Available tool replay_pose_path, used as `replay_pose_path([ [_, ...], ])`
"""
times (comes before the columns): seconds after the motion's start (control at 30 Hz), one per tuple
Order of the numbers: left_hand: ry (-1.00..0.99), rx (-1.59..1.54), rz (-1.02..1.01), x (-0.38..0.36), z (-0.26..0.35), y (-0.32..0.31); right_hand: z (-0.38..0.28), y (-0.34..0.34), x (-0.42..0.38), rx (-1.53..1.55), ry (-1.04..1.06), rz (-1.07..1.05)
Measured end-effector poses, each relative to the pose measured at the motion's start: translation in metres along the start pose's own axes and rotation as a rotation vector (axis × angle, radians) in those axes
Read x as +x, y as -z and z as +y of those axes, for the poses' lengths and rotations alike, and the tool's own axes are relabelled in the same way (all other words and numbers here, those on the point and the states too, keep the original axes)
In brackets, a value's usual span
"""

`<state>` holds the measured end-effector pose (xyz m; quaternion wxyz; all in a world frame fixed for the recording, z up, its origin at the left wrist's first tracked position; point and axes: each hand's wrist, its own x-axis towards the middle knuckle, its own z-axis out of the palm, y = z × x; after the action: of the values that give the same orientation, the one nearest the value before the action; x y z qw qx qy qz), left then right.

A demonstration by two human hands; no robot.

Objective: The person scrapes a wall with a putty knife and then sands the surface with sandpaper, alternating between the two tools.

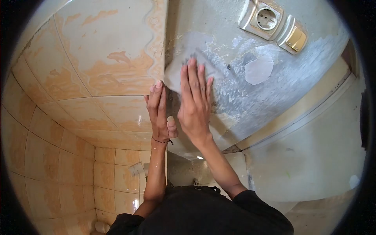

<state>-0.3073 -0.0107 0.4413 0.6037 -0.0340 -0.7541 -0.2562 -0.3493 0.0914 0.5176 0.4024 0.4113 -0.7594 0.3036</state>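
Observation:
My right hand (194, 100) lies with its fingers stretched out against a thin pale grey sheet (174, 76), pressing it to the grey wall (235, 102). The sheet looks like paper; its kind cannot be made out, and part of it is hidden under the fingers. My left hand (158, 107), with a dark cord bracelet at the wrist, touches the edge of the tiled wall (125, 78) near the sheet's lower left corner. Its fingers are extended and its thumb stands apart. Nothing shows in it.
A wall socket (267, 18) and a gold switch (296, 39) are mounted at the upper right. A smooth pale patch (259, 70) and rough, flaking paint surround the work area. Orange-patterned tiles cover the left side, and a pale door-like panel (301, 156) stands at the lower right.

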Motion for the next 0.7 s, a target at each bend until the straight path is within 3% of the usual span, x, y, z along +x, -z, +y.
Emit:
replay_pose_path([
  [0.2, 0.001, -0.048, -0.016, 0.003, 0.001, 0.002, 0.009, -0.006, -0.026, 0.058, -0.005, -0.108],
  [0.5, 0.022, -0.063, 0.096, 0.004, 0.006, -0.007, 0.018, -0.032, -0.078, 0.051, -0.086, -0.093],
  [0.7, -0.019, 0.01, 0.081, 0.009, 0.014, -0.01, 0.019, -0.013, -0.052, 0.105, -0.161, 0.011],
])
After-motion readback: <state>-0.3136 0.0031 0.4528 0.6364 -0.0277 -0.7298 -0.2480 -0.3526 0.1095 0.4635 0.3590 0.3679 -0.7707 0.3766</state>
